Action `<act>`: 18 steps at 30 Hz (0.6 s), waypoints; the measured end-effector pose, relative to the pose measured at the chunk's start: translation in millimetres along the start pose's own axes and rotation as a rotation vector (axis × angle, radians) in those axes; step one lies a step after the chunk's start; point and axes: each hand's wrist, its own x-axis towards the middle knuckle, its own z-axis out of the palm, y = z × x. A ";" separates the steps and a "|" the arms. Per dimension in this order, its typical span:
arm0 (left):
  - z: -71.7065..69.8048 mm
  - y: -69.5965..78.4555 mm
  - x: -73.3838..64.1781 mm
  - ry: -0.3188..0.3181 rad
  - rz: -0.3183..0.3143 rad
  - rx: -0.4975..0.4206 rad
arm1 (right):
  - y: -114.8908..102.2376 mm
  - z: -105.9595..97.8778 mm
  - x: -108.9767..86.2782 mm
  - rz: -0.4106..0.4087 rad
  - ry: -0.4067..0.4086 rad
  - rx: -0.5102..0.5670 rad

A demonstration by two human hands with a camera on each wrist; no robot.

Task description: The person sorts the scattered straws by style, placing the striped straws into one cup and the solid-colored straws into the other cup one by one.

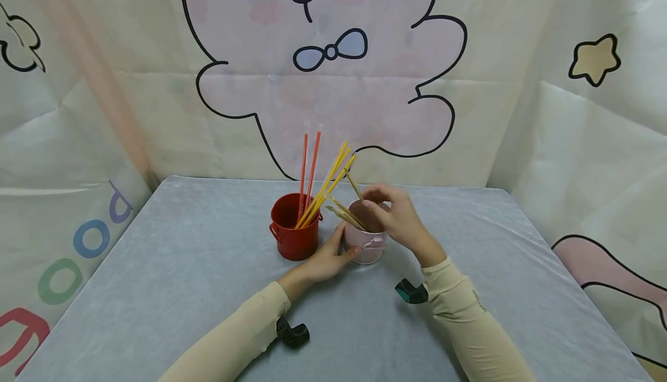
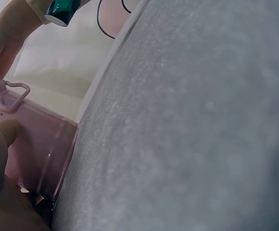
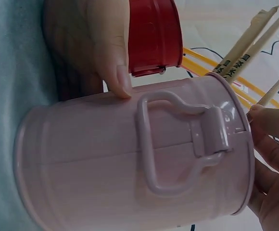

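Note:
A small pink metal bucket (image 1: 366, 254) stands upright on the cloth, its wire handle (image 3: 146, 139) folded against the side. My left hand (image 1: 324, 261) holds it from the left, thumb across the front; the other fingers are partly hidden. At its rim my right hand (image 1: 397, 217) pinches a slim paper-wrapped stick (image 1: 354, 184), whose lower end goes out of sight behind the fingers. Other paper-wrapped sticks (image 3: 252, 41) with dark printed characters lean out of the bucket to the left. Beside it, a red bucket (image 1: 294, 246) holds several yellow sticks (image 1: 329, 180) and two red sticks (image 1: 304, 165).
A table covered in grey-blue cloth (image 1: 208, 266) fills the area under the hands. Close behind its far edge hangs a printed backdrop (image 1: 234, 92) with a cartoon bear. Dark wrist cameras (image 1: 293, 334) are worn on both sleeves.

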 end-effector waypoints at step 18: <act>0.7 -2.3 1.0 0.002 0.009 0.023 | 1.2 12.0 -1.3 0.055 -0.101 -0.034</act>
